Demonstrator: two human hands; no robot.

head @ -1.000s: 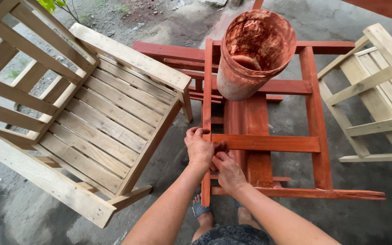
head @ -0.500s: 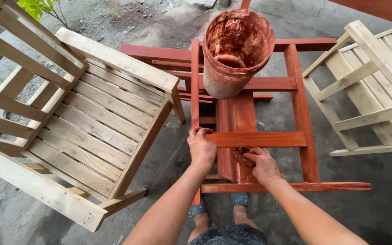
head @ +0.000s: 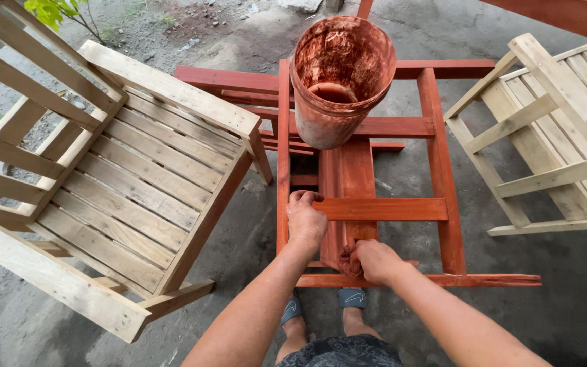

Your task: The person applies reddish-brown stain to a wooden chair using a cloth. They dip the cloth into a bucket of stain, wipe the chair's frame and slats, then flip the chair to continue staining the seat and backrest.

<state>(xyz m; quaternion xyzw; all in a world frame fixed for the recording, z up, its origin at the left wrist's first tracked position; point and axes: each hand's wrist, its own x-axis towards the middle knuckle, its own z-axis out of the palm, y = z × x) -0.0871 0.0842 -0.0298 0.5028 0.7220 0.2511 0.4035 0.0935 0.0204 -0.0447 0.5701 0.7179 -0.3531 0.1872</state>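
Right hand [head: 375, 260] clenched on a stain-soaked rag [head: 349, 264], pressed to the near centre slat of the red-stained frame [head: 436, 170]; left hand [head: 305, 219] gripping its left rail. Frame apparently coated throughout. Stain bucket [head: 340, 78] resting on far rails. Flanking chairs, left [head: 123, 183] and right [head: 552, 129], bare wood, seemingly untouched.

A wooden frame [head: 436, 170] lies on the ground [head: 253, 224], in the middle. A bucket [head: 341, 81] stands on its far part. 1 chair [head: 103, 177] is to the left of the frame, another chair [head: 552, 136] to the right. The left hand [head: 306, 221] and right hand [head: 375, 260] rest on the frame's near part, above 2 feet [head: 321, 312].
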